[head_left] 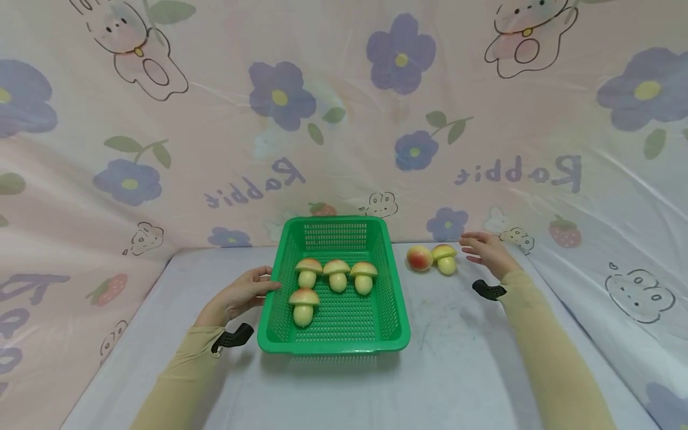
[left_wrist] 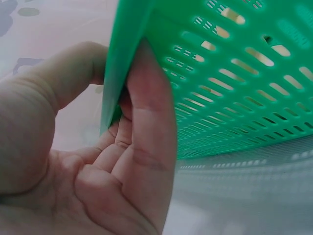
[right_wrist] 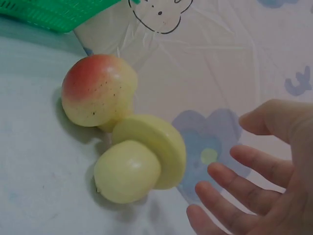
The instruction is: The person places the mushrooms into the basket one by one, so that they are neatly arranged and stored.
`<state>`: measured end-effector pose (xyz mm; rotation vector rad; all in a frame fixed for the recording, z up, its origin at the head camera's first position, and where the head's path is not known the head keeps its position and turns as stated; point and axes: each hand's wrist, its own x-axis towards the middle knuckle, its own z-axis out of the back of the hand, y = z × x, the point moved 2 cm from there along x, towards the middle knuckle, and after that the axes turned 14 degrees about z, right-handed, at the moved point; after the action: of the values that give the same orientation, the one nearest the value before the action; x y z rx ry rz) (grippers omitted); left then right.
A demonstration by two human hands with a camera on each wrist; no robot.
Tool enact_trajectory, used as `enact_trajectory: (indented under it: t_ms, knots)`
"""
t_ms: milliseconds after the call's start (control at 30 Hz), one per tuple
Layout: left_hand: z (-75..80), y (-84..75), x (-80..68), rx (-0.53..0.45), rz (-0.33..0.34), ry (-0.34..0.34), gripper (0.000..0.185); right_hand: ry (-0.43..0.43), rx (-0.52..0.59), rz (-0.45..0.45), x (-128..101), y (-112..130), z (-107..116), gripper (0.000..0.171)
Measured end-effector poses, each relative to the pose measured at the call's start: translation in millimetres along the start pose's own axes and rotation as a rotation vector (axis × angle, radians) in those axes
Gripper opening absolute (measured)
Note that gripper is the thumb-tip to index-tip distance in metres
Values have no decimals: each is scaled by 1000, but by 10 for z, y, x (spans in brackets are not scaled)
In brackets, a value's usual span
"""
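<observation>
A green perforated basket [head_left: 395, 325] stands mid-table with several toy mushrooms [head_left: 337, 274] upright inside it. My left hand [head_left: 244, 292] grips its left rim [left_wrist: 117, 73], thumb on one side and fingers curled under on the other. Two more mushrooms lie on the table right of the basket, one showing its reddish cap [head_left: 419, 258] [right_wrist: 98, 90], the other on its side [head_left: 445, 258] [right_wrist: 139, 159]. My right hand [head_left: 486, 251] [right_wrist: 254, 181] hovers just right of them, fingers spread and relaxed, holding nothing.
A white table [head_left: 462, 358] carries everything, with bare surface in front of and right of the basket. A pink plastic sheet with flowers and rabbits [head_left: 344, 107] closes off the back and both sides.
</observation>
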<state>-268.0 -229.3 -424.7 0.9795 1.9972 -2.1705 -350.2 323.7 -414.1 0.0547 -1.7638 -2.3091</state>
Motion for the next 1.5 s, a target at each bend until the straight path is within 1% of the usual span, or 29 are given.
enact_trajectory:
  t_ms: [300, 600, 867, 1033, 1233, 1400, 1500]
  knots:
    - [1, 16, -9, -11, -3, 1, 42, 5, 7, -30, -9, -137, -9, 60]
    - [11, 23, -17, -6, -7, 2, 44, 10, 12, -49, 2, -280, -41, 65]
    - [-1, 24, -15, -12, -6, -3, 44, 3, -31, -90, 18, -330, -99, 74]
    - [-7, 20, 3, -12, -5, -10, 39, -15, -24, -116, 40, -347, -144, 79]
    - [-2, 21, 10, -3, -9, -9, 37, -22, -31, -102, 60, -335, -199, 87]
    - [-4, 20, 8, -13, -1, -11, 40, -21, -62, -72, 82, -323, -240, 84]
    - [-10, 15, 1, -21, 3, -10, 41, -22, -79, -75, 99, -325, -260, 82]
